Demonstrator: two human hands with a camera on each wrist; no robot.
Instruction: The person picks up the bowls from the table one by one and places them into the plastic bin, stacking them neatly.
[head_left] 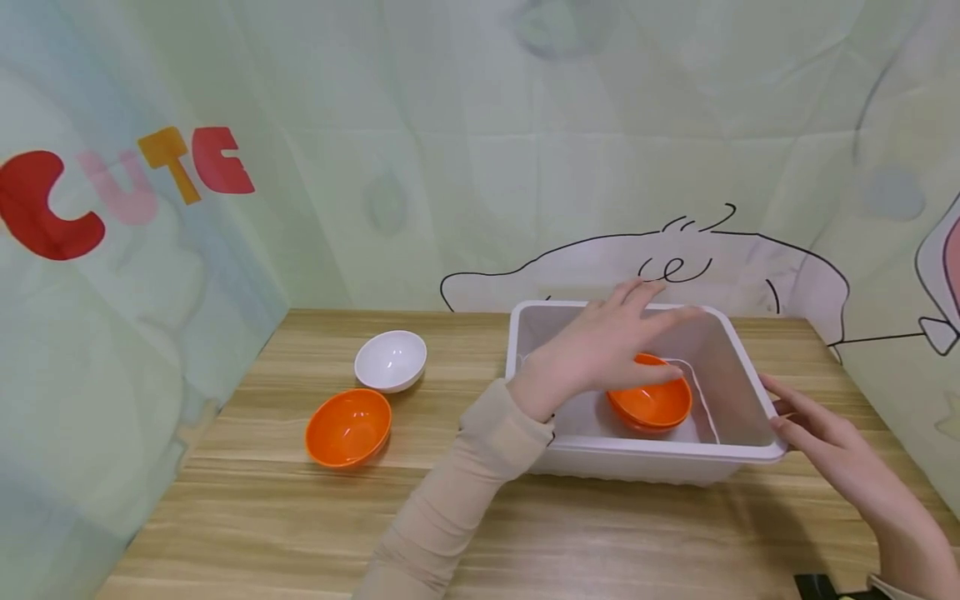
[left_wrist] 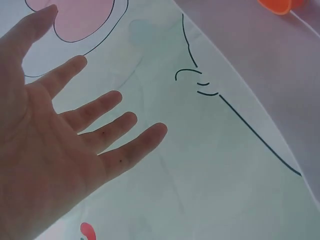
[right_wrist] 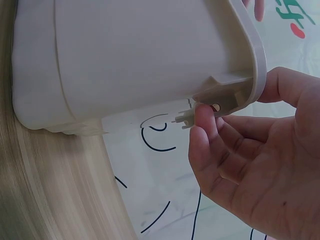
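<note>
My left hand (head_left: 611, 337) is held over a white plastic bin (head_left: 645, 450), its fingers spread and nothing in them. In the left wrist view the palm of that left hand (left_wrist: 65, 130) faces the camera, clear of any object. Inside the bin sits an orange bowl (head_left: 651, 408), partly covered by the left thumb; whether another bowl is nested under it I cannot tell. At the bin's right side my right hand (head_left: 825, 442) grips the rim. The right wrist view shows the thumb of the right hand (right_wrist: 250, 155) on the rim and curled fingers beneath the corner.
Left of the bin, a white bowl (head_left: 391, 367) and another orange bowl (head_left: 348, 428) stand close together on the wooden table (head_left: 585, 533). A printed cloth backdrop (head_left: 420, 167) rises behind and beside the table. A dark object (head_left: 815, 586) shows at the lower right.
</note>
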